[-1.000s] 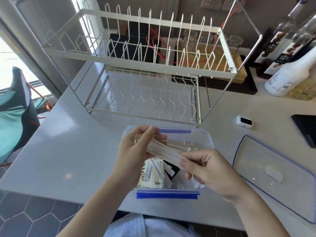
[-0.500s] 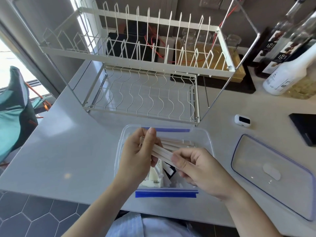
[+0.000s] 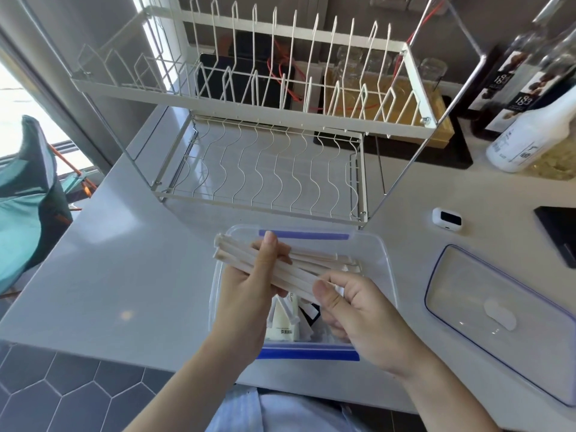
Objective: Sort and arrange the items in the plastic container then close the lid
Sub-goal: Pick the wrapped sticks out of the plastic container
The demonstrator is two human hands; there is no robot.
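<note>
A clear plastic container (image 3: 378,260) with blue clips stands on the white counter in front of me. My left hand (image 3: 249,291) grips a bundle of paper-wrapped chopsticks (image 3: 237,254) above it, their far ends sticking out past the container's left rim. The near end of that bundle is pinched by my right hand (image 3: 352,310). More wrapped sticks (image 3: 324,258) lie along the back of the container. Small white sachets (image 3: 282,322) and a dark packet (image 3: 310,311) sit at its bottom. The clear lid (image 3: 498,319) lies flat to the right.
A white two-tier wire dish rack (image 3: 268,157) stands right behind the container. A small white device (image 3: 447,218) and a black object (image 3: 558,235) lie at the right, with bottles (image 3: 526,132) beyond. The counter's front edge runs just under my forearms.
The bundle of wrapped chopsticks has slid to the left in my hands, its far ends now past the container's left rim. Both hands stay on it.
</note>
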